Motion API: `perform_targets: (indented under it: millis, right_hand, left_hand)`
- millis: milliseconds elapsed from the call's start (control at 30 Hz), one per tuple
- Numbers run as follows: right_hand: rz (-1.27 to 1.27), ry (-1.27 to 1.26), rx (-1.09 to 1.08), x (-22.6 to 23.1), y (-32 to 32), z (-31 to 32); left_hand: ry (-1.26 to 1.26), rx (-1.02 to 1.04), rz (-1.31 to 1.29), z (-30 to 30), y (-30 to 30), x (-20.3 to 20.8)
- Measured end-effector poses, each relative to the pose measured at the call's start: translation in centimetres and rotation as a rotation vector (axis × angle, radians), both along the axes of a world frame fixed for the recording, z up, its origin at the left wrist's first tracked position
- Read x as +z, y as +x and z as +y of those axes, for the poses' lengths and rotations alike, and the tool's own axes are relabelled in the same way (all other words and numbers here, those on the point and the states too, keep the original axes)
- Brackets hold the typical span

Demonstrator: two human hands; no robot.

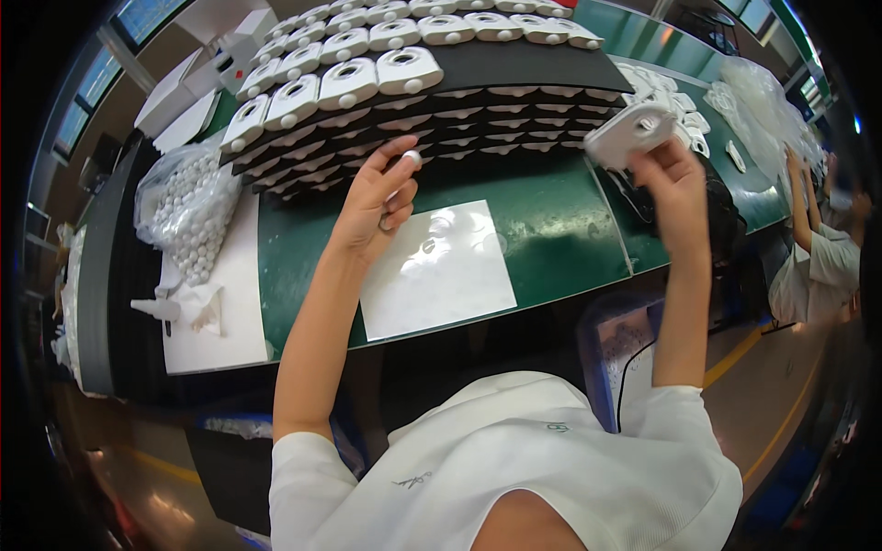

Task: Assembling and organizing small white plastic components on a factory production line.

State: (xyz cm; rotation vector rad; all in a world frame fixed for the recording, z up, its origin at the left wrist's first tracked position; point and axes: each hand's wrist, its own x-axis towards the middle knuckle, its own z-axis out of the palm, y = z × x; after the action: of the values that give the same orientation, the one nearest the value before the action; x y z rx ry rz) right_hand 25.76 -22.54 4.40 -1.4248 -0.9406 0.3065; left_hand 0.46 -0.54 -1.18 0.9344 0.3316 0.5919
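Observation:
My left hand pinches a small white ball between thumb and fingertips, just in front of a stack of black trays. The trays carry rows of white plastic housings, each with a round hole and a ball. My right hand is raised at the right and grips one white plastic housing above the green table. A white sheet lies on the table between my hands.
A clear bag of white balls sits at the left on a white board. Loose white housings and clear plastic bags lie at the right. Another person in white works at the far right. A blue bin stands below the table edge.

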Motion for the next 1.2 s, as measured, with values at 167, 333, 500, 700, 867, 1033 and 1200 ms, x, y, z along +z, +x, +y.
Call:
perform_targets:
  millis: [167,333,500,700,867,1033,1200]
  right_hand:
    - [0.234,-0.138,0.450,-4.6,-8.8,4.7]
    - [0.196,-0.241,0.531,-7.1,-11.5,7.9]
    - [0.068,-0.260,0.532,-7.8,-12.0,8.4]
    - [0.019,-0.256,0.487,-7.9,-12.0,8.4]
    - [0.126,-0.246,0.473,-7.7,-12.0,8.3]
    - [-0.307,-0.223,0.458,-7.6,-12.6,7.8]
    - [-0.240,-0.238,0.484,-7.8,-12.5,7.9]
  left_hand:
    - [-0.011,0.010,-0.005,0.7,-0.2,-0.5]
    - [-0.083,0.013,-0.050,0.9,-0.3,-0.4]
    - [-0.124,-0.007,-0.057,0.9,-0.2,-0.4]
    - [-0.051,0.014,-0.044,0.7,-0.2,-0.5]
    - [-0.109,-0.004,-0.093,0.9,-0.4,-0.5]
    - [-0.117,-0.004,-0.098,0.9,-0.4,-0.6]
    - [-0.114,-0.013,-0.073,0.9,-0.4,-0.7]
